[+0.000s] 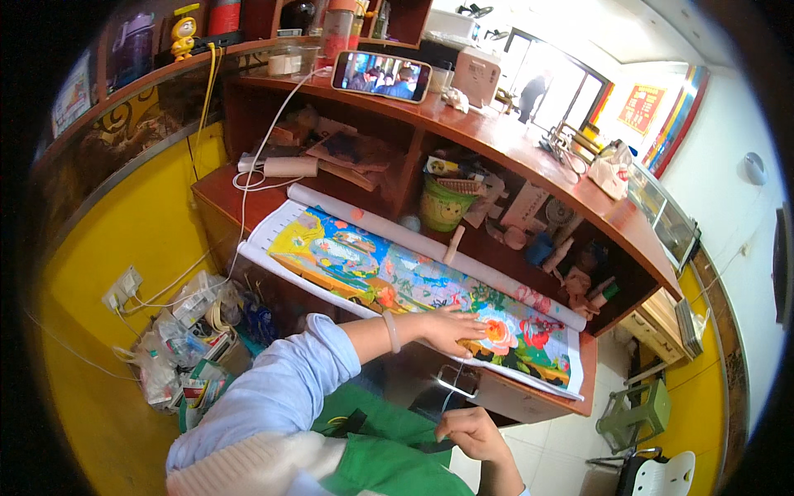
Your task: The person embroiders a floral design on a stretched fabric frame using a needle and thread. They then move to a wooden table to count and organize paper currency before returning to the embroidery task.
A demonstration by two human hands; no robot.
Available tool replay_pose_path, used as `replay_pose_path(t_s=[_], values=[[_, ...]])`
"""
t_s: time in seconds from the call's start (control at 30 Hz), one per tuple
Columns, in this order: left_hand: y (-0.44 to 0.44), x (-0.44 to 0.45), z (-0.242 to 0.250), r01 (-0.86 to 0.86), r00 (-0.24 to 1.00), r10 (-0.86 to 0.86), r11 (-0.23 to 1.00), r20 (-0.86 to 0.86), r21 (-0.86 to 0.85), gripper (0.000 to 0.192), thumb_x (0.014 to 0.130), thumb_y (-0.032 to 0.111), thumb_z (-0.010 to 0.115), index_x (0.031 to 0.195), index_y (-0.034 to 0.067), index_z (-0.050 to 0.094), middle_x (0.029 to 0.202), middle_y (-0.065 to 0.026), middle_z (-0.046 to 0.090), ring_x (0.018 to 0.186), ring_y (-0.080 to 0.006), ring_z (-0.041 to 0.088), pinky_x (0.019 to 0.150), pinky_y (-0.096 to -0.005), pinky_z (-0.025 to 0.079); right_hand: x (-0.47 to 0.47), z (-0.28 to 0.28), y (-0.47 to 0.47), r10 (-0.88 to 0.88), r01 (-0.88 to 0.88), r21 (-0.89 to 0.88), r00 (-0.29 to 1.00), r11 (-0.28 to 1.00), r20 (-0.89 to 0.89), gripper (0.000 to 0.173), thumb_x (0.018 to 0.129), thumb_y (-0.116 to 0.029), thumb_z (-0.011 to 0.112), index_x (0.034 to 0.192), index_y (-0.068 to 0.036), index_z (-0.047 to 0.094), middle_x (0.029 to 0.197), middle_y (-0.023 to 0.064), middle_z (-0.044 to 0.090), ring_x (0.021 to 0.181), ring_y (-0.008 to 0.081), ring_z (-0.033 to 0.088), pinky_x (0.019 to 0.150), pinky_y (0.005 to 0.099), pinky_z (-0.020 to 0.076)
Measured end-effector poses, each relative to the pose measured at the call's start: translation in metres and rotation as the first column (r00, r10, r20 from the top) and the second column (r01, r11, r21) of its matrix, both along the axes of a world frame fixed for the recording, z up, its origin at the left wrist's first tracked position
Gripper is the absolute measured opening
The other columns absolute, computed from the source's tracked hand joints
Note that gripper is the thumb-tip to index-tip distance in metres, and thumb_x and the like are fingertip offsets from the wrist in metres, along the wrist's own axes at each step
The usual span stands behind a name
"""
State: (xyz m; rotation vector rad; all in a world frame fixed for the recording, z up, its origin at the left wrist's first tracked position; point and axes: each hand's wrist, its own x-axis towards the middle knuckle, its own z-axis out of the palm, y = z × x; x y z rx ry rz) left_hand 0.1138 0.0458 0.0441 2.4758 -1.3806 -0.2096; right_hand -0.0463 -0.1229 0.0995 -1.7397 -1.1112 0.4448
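Note:
A colourful floral embroidery cloth [403,273] lies across the desk, its white far edge wound into a roll [397,229]. My left hand [450,332] rests flat on its near right part, fingers spread, beside a large pale-petalled flower [498,332]. Below the cloth's front edge, my right hand [474,432] is curled with thumb and forefinger pinched together. A thin pale thread [448,400] runs from the cloth's near edge down to those fingers. Whether a needle is in them is too small to tell. A small pale wooden piece [454,245] sits against the roll.
A phone [381,77] playing video leans on the upper shelf, a white cable [248,186] hanging nearby. Under the shelf stands a green bucket [443,204]. Bags and boxes [192,347] crowd the floor at left. A green stool [639,412] stands right; a person [532,96] is far off.

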Motion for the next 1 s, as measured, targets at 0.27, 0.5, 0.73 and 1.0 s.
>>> replay_pose_path(t_s=[0.27,0.5,0.73,1.0], values=[[0.000,0.017,0.007,0.068,0.986,-0.056,0.995,-0.154,0.075,0.059,0.081,0.027,0.045,0.137,0.021,0.030,0.147,-0.0045,0.016,0.135,-0.0263,0.014,0.106,-0.0499,0.010,-0.007,-0.005,-0.003,0.029,-0.021,-0.126,0.998,0.992,0.063,0.012,0.070,0.003,0.051,0.078,-0.002,0.058,0.075,0.0125,0.059,0.070,0.0304,0.059,0.061,0.0365,0.0465],[-0.013,0.010,0.007,-0.233,0.968,0.225,0.970,0.107,0.070,0.057,0.083,0.050,0.046,0.135,0.031,0.033,0.146,-0.0050,0.020,0.133,-0.0253,0.019,0.104,-0.0469,0.015,-0.013,-0.033,0.011,0.002,0.015,-0.155,0.994,0.988,0.108,0.013,0.071,0.000,0.052,0.082,-0.004,0.058,0.075,0.0126,0.058,0.070,0.0328,0.057,0.060,0.0392,0.0452],[-0.009,0.017,0.006,-0.204,0.977,0.200,0.978,0.073,0.042,0.060,0.079,0.052,0.050,0.134,0.034,0.033,0.146,-0.0075,0.019,0.132,-0.0279,0.020,0.103,-0.0466,0.017,-0.014,-0.038,0.007,-0.039,0.046,-0.111,0.997,0.993,0.069,0.016,0.069,0.005,0.051,0.081,-0.002,0.060,0.075,0.0124,0.060,0.071,0.0299,0.059,0.062,0.0340,0.0469],[-0.017,-0.044,0.029,-0.143,0.984,0.179,0.758,-0.007,-0.636,0.024,0.079,0.011,0.054,0.101,0.002,0.059,0.108,-0.0145,0.057,0.100,-0.0316,0.053,0.086,-0.0389,0.042,-0.017,-0.021,-0.008,-0.135,0.148,-0.111,0.984,0.983,0.118,0.017,0.068,0.001,0.052,0.081,-0.006,0.060,0.072,0.0111,0.057,0.067,0.0300,0.057,0.058,0.0360,0.0466]])
